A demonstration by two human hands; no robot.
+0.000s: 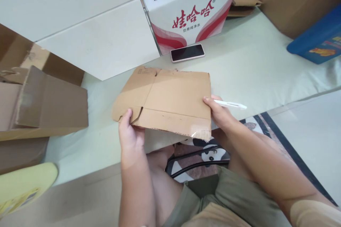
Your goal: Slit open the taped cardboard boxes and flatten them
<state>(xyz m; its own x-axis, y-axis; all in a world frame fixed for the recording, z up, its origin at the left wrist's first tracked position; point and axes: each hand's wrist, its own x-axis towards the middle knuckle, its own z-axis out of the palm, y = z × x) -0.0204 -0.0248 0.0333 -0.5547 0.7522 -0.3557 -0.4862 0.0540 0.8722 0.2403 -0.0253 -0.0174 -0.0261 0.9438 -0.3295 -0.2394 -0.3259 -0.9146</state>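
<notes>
A flattened piece of brown cardboard (178, 94), creased and with torn edges, is held up by both hands over the near side of the cloth-covered surface. My left hand (130, 131) grips its lower left corner, thumb on top and fingers underneath. On the right edge, my right hand (220, 111) pinches the cardboard between thumb and fingers. A slim white tool (231, 104), perhaps a pen or a utility knife, also sits in my right hand and points right. Clear tape (199, 132) shines at the cardboard's lower right corner.
A phone (188, 53) lies behind the cardboard, before a white and red water carton (191, 17). Open brown boxes (64, 103) stand at left, near a yellow container (29, 181). A blue container (317, 39) is at right. The pale green cloth (255, 64) covers the surface.
</notes>
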